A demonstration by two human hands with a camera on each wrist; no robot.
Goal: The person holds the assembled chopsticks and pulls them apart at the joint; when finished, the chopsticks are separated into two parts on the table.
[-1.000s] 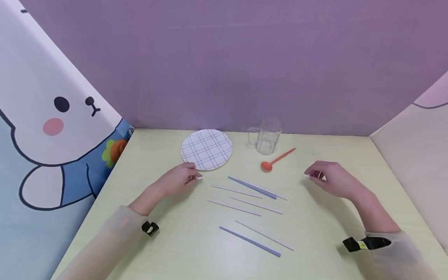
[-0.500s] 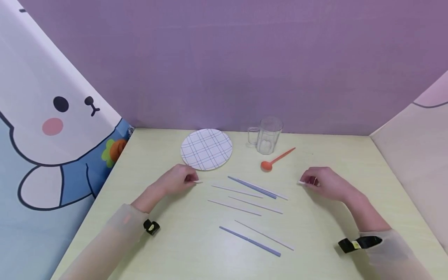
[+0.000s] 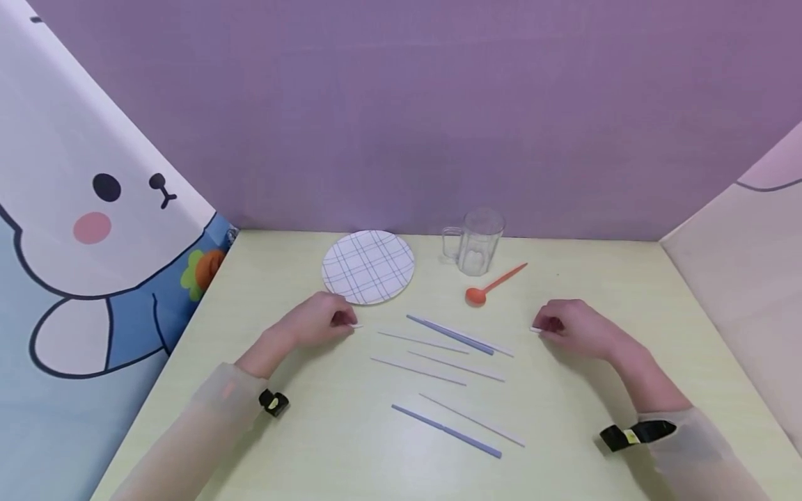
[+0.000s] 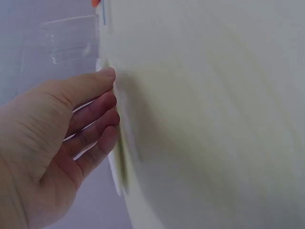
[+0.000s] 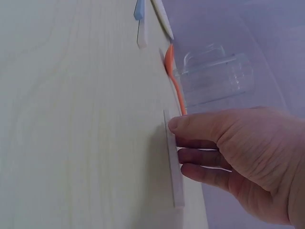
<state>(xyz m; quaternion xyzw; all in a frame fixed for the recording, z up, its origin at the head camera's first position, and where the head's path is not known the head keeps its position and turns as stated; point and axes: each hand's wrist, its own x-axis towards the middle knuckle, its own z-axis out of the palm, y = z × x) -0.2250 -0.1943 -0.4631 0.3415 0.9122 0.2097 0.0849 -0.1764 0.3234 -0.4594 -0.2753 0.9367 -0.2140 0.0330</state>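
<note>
My left hand [image 3: 319,320] is low over the table, left of the chopsticks and just in front of the checked plate [image 3: 368,268]. A small white stick tip [image 3: 357,326] shows at its fingertips; the rest is hidden by the hand. On the other side my right hand [image 3: 579,327] pinches a slim pale stick [image 5: 172,162] between thumb and fingers, close over the table with a shadow below. Between the hands lie a blue chopstick [image 3: 451,335] beside a white one, several more white chopsticks [image 3: 418,371], and a second blue chopstick [image 3: 446,430] nearer the front.
A clear glass mug [image 3: 479,243] stands at the back, handle to the left. In front of it lies an orange spoon [image 3: 476,296] with its handle angled back right. A purple wall [image 3: 401,118] rises behind the table [image 3: 301,445].
Over the last second my right hand has moved left and a little toward the front with its stick. My left hand has come slightly forward; the objects lying on the table have stayed in place.
</note>
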